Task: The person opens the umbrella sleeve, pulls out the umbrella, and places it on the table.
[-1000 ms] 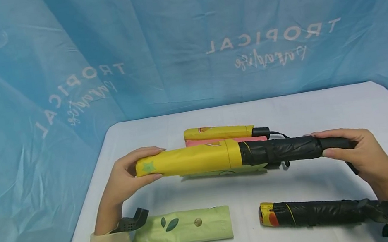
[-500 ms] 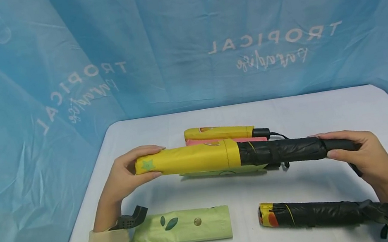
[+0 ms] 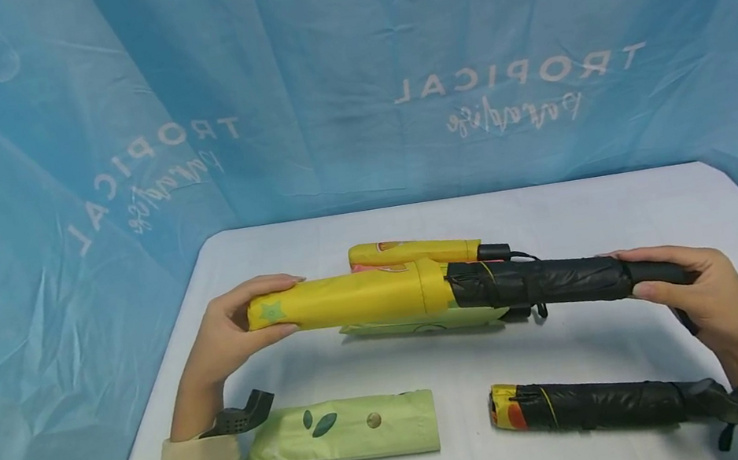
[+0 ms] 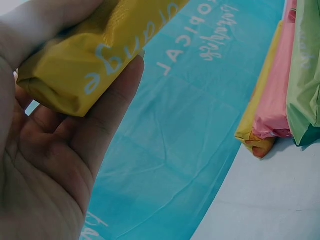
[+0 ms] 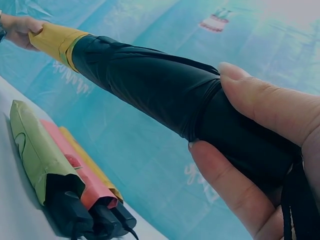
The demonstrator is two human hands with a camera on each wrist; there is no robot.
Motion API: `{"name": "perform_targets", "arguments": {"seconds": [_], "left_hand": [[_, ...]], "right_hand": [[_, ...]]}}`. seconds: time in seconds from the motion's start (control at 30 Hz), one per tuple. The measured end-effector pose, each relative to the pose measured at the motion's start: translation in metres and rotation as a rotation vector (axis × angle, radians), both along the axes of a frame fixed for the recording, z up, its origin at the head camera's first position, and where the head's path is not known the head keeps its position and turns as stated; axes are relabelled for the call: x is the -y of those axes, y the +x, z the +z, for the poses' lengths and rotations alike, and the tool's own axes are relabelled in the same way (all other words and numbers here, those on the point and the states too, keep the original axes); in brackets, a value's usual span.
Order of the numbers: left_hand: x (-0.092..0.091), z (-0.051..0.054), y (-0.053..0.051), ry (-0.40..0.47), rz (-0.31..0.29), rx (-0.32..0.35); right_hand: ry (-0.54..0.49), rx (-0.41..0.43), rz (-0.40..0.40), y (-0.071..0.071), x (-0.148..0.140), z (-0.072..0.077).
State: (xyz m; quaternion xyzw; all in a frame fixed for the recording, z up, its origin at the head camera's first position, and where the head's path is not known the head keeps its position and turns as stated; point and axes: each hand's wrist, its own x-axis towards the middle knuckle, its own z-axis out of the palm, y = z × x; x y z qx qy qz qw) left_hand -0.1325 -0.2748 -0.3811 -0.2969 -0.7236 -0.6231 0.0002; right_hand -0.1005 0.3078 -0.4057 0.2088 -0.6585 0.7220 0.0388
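Observation:
A folded black umbrella (image 3: 541, 280) is held level above the table, its left end inside a yellow sleeve (image 3: 351, 299). The left hand (image 3: 223, 335) grips the closed end of the sleeve, fingers above and thumb below; in the left wrist view this yellow end (image 4: 75, 65) shows white lettering. The right hand (image 3: 715, 293) grips the umbrella's black handle (image 3: 658, 272). Seen from the right wrist, thumb and finger pinch around the handle (image 5: 245, 135), and the sleeve's mouth (image 5: 72, 52) surrounds the far part of the black fabric (image 5: 145, 80).
Behind the held umbrella lie sleeved umbrellas in yellow (image 3: 415, 252), pink (image 5: 82, 167) and green (image 3: 426, 322). Nearer the front are a flat green sleeve (image 3: 349, 432) and another black umbrella (image 3: 603, 406) with a yellow and red end. Blue printed cloth (image 3: 322, 110) hangs around the white table (image 3: 462, 375).
The left hand and sleeve have shifted slightly left and up, the right hand and umbrella slightly right. More black fabric shows beside the sleeve's mouth, with a slight bend there.

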Motion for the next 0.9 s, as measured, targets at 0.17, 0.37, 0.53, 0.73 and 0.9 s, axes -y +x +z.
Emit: {"name": "perform_targets", "arguments": {"seconds": [0.17,0.37,0.53,0.73,0.9], "left_hand": [[0.001,0.000,0.000,0.011,-0.002,-0.012],[0.002,-0.002,-0.001,-0.002,0.002,0.022],[0.000,-0.003,-0.003,-0.010,-0.017,0.034],[0.001,-0.005,-0.002,0.008,-0.018,0.038],[0.002,-0.006,-0.002,0.012,-0.025,0.017]], "right_hand": [[0.022,0.005,-0.039,0.003,-0.004,-0.001],[0.033,-0.004,-0.064,0.007,-0.010,-0.003],[0.026,-0.005,-0.066,0.010,-0.017,-0.008],[0.017,0.005,-0.086,0.011,-0.023,-0.013],[0.027,0.025,-0.108,0.013,-0.025,-0.017]]}}
